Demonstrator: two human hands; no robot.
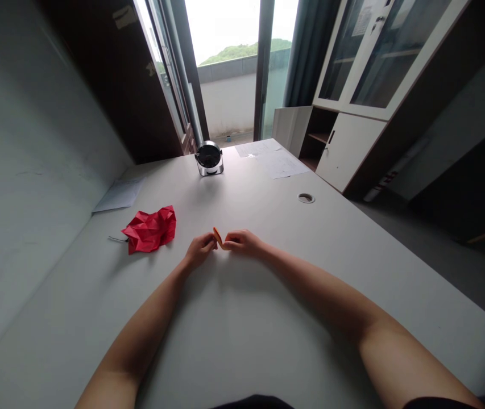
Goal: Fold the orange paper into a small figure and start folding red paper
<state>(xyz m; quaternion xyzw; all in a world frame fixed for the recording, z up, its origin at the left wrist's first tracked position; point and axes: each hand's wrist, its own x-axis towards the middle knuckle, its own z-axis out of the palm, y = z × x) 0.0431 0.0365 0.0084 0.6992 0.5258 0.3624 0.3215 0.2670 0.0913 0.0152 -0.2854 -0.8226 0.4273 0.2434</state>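
A small piece of orange folded paper (218, 236) stands between my two hands above the white table. My left hand (201, 249) is closed on its left side, fingers pinched together. From the right, my right hand (243, 241) pinches its lower right edge with thumb and fingers. The fingers cover part of the paper, so its full shape is hidden. To the left of my left hand lies a creased red sheet of paper (150, 230), crumpled into raised folds. A thin dark metal tool (117, 239) sticks out from under its left side.
On the white table (242, 329), a round black and silver device on a stand (208, 157) is at the back. White paper sheets (285, 163) lie at the far right, another sheet (119, 193) by the left wall. A cable hole (306, 198) sits near the right edge.
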